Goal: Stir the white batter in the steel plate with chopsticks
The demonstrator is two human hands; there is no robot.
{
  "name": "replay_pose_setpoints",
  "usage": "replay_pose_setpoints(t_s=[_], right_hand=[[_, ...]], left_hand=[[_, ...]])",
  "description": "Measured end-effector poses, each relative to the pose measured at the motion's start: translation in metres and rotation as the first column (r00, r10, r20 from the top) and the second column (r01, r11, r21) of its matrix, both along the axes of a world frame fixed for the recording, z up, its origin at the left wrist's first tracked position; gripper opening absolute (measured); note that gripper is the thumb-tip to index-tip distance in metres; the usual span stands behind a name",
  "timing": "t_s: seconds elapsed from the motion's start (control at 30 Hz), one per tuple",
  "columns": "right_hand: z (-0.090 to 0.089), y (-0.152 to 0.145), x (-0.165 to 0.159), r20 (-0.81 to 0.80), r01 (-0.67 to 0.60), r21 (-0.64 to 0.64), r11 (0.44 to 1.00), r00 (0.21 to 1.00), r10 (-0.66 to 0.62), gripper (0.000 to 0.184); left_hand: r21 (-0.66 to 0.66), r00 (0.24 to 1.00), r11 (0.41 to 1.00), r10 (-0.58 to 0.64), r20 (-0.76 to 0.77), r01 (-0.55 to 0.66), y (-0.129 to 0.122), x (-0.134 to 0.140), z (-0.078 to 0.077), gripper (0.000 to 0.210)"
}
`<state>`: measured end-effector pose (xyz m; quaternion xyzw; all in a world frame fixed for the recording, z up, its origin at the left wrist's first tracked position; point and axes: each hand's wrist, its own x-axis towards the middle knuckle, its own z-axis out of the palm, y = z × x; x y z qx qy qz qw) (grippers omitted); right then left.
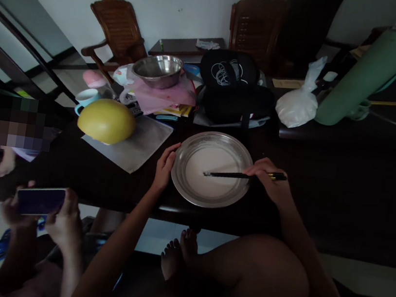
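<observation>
A wide metal basin [208, 201] stands on the dark table in front of me, with a smooth whitish liquid [214, 163] in it. My left hand [165, 167] holds the basin's left rim, thumb and fingers against its edge. Dark chopsticks [229, 174] with gold bands near the top are gripped in my right hand [274, 187], over the basin's right rim. They slant low across the basin, and their tips, coated with white, touch the liquid near its middle.
Left of the basin lie a yellow bowl-shaped object [106, 122] and a translucent sheet [148, 136]. Behind stand a steel bowl [157, 71], black cases [233, 104], a tied bag of white powder [297, 106] and a green flask [374, 75]. Beside me another person's hands hold a phone [41, 201].
</observation>
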<state>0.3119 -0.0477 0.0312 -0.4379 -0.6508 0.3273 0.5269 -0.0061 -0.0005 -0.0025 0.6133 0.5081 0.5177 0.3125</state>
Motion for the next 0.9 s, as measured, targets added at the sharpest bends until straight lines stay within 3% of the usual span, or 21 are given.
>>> replay_pose_setpoints(t_s=[0.1,0.2,0.27,0.33,0.47,0.57,0.7,0.8,0.9], right_hand=[[-0.0021,0.0025,-0.0003,0.03,0.053,-0.005,0.999,0.998,-0.053,0.016],[-0.0058,0.0035,0.0049,-0.08,0.274,0.0,0.962,0.959,-0.273,0.03],[-0.0065,0.0027,0.0074,-0.179,0.321,-0.016,0.947,0.931,-0.318,0.041],[-0.0049,0.0011,0.0067,-0.212,0.24,-0.047,0.97,0.946,-0.245,0.044],[0.0,-0.0011,0.0001,-0.035,0.037,-0.068,0.997,0.999,-0.039,0.028],[-0.0014,-0.0004,-0.0003,0.022,0.095,-0.046,0.994,0.995,-0.094,0.019],[-0.0058,0.0001,0.0053,-0.115,0.243,-0.005,0.97,0.964,-0.242,0.033],[-0.0042,-0.0014,0.0054,-0.147,0.144,-0.045,0.989,0.978,-0.149,0.037],[-0.0013,-0.0017,0.0015,-0.013,0.009,-0.049,0.999,1.0,-0.01,0.026]], left_hand=[[-0.007,1.0,1.0,0.005,0.007,-0.004,-0.0005,0.0002,0.0001,0.044],[-0.007,1.0,1.0,0.007,0.005,-0.007,-0.0011,0.0002,0.001,0.043],[-0.004,1.0,1.0,0.005,0.004,-0.005,-0.0013,0.0002,0.0014,0.043],[-0.005,1.0,1.0,0.004,0.005,-0.004,-0.0012,0.0,0.0016,0.043],[-0.011,1.0,1.0,0.007,0.001,-0.007,-0.0011,0.0,0.0023,0.044],[-0.015,1.0,1.0,0.008,0.002,-0.008,-0.0015,0.0006,0.0032,0.043],[-0.016,1.0,1.0,0.009,0.006,-0.009,-0.0019,0.0011,0.0034,0.042],[-0.007,1.0,1.0,0.005,0.005,-0.005,-0.0015,0.0008,0.0023,0.043],[-0.005,1.0,1.0,0.005,0.008,-0.005,-0.001,0.0005,0.0015,0.043]])
